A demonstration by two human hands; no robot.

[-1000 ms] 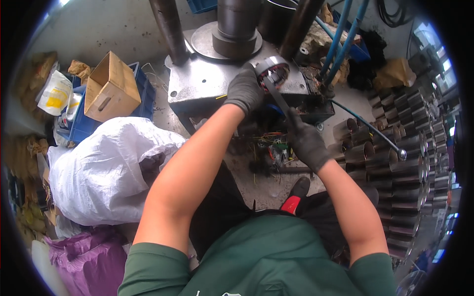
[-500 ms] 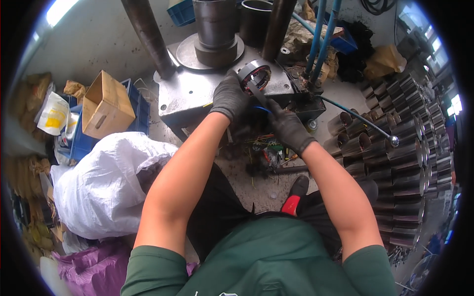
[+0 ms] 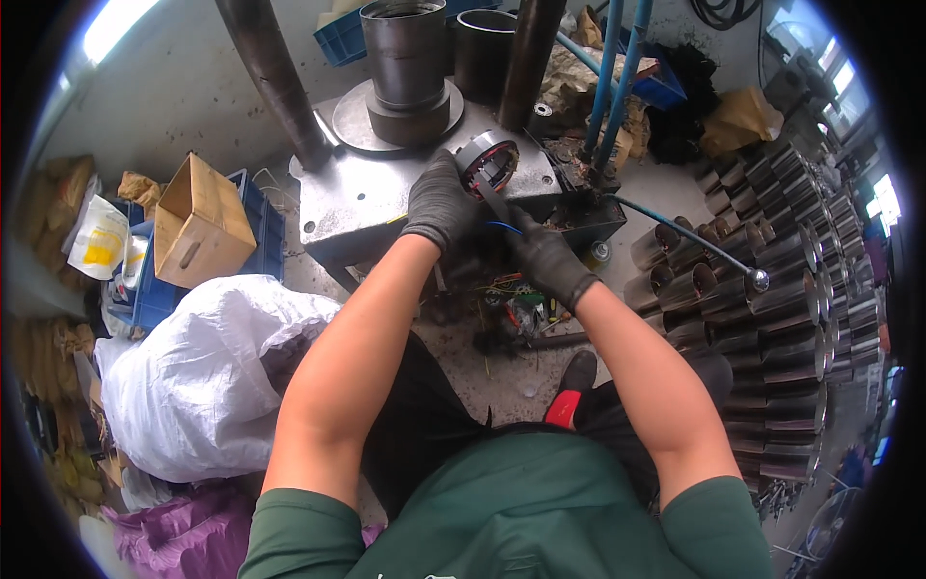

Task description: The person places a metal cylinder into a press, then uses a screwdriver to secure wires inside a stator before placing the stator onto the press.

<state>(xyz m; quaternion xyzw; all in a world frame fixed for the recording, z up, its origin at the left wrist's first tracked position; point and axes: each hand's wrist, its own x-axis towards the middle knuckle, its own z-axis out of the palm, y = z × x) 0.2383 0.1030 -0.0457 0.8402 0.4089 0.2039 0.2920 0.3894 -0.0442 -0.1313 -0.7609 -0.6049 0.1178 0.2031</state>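
Over the front edge of the metal press table (image 3: 338,198), I hold a ring-shaped motor stator (image 3: 479,148) tilted, its open side turned toward me. My left hand (image 3: 439,201), in a dark glove, is closed around the stator's left side. My right hand (image 3: 552,256), gloved too, grips a flat metal bar-like tool (image 3: 493,201). The tool's far end reaches into the stator's opening, against or close to the reddish winding along the inner rim. Its exact kind cannot be made out. A thin blue wire (image 3: 503,227) shows just below the stator.
Behind stands a steel cylinder (image 3: 405,68) on a round plate, between two thick posts (image 3: 275,82). A ball-ended lever (image 3: 757,280) juts out at right, near rows of metal tubes (image 3: 791,289). To the left are a cardboard box (image 3: 203,222) and a white sack (image 3: 203,386).
The whole view has shifted slightly, with the table and cylinder sitting a little lower and further left. Both hands keep their grips, and the tool stays inside the stator.
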